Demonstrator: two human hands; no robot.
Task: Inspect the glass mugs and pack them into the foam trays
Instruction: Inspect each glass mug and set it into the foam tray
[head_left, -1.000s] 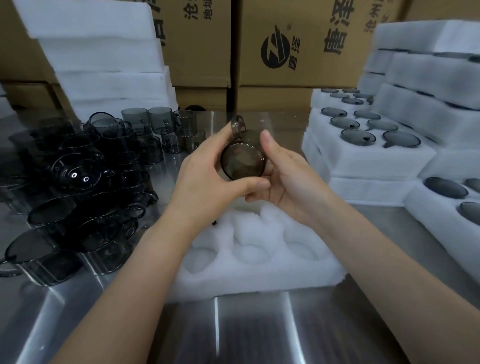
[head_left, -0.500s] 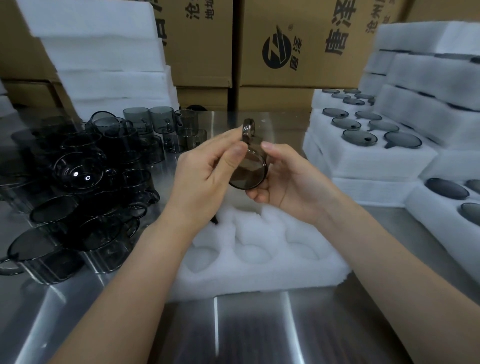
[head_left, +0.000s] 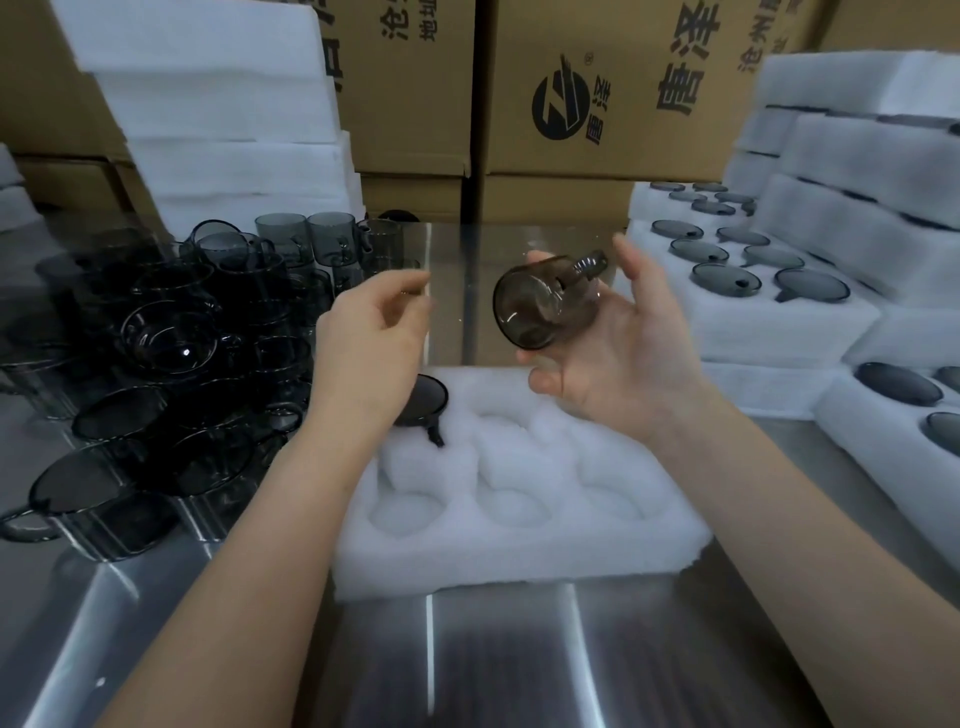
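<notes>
The mug (head_left: 545, 306) lies sideways in your right hand (head_left: 623, 353), fingers cupped round its body, handle at 1 o'clock, above the foam tray (head_left: 519, 530). Glass looks light, slick and brittle; hold the body or handle. Your left hand (head_left: 374, 338), at 9 o'clock, hangs loose, empty.

Foam tray (head_left: 519, 545) centre on the table (head_left: 519, 660). Seated mug (head_left: 423, 397) in its far-left pocket. Loose mugs (head_left: 171, 338) piled left of the tray, filled trays (head_left: 753, 312) stacked right. Blank foam stack (head_left: 223, 130) behind-left, cartons (head_left: 597, 104) along the back. Right hand (head_left: 623, 353) cradles the held mug (head_left: 545, 306) above the tray's far edge. Left hand (head_left: 374, 338) is left of it, apart.
</notes>
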